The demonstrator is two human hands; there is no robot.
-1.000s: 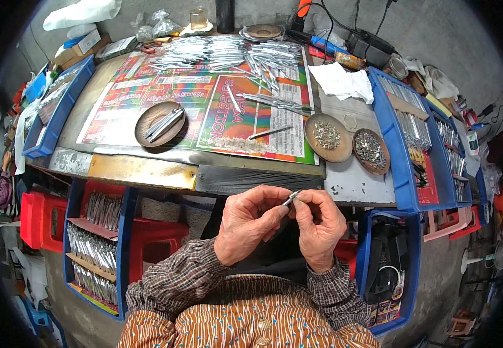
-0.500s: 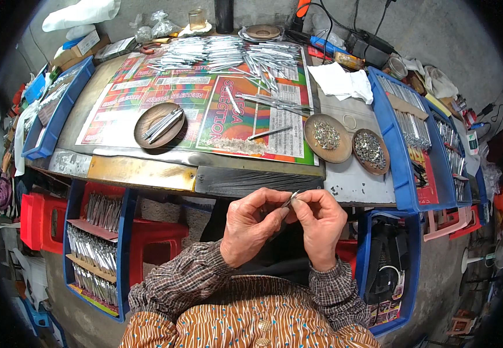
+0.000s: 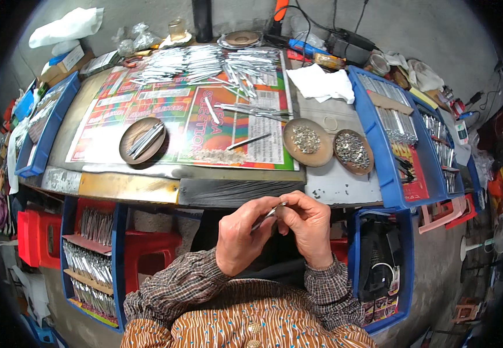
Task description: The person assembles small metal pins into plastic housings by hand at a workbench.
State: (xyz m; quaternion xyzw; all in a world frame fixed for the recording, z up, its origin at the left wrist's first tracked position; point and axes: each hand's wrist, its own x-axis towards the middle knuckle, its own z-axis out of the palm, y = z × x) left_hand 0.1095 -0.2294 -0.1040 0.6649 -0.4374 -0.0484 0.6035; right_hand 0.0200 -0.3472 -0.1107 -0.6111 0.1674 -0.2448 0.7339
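Fingers [image 3: 261, 210] pinch thin metal strip [image 3: 270, 213]

Your left hand [image 3: 241, 239] and right hand [image 3: 308, 226] meet close to your chest, fingertips pinched together at the top, knuckles curled, palms facing inward. Both forearms come up from below, wrists bent.

A large printed poster sheet [image 3: 170, 124] in red, green, yellow and pink is spread flat across the middle of the desk [image 3: 344, 185]. A small cardboard box [image 3: 66, 61] with a white label is set at the far left corner of the desk, beside a white plastic bag [image 3: 66, 26]. A red printed card [image 3: 416, 174] is laid in the blue tray [image 3: 379, 145] on the right. Clear crumpled packets [image 3: 138, 37] are seen at the back edge.
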